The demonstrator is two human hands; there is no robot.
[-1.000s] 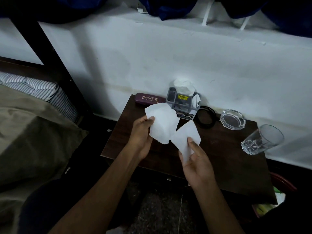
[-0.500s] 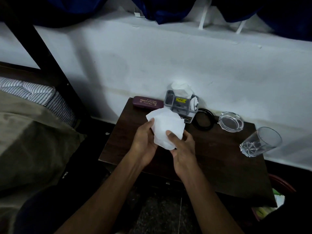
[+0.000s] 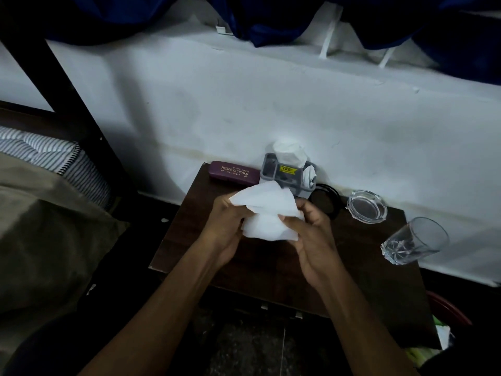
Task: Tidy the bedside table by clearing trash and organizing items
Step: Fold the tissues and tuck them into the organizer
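The two tissue sheets, earlier held apart, are now bunched together as tissue above the table middle; left hand and right hand fingers grip it.

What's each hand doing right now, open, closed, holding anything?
Left hand: closed on the white tissues, gripping their left side.
Right hand: closed on the same tissues, fingers pinching their right side.

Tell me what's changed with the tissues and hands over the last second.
The left hand and right hand came together, merging two separate white tissues into one bunch gripped by both. The spectacle case, grey organizer, ashtray and drinking glass stayed put.
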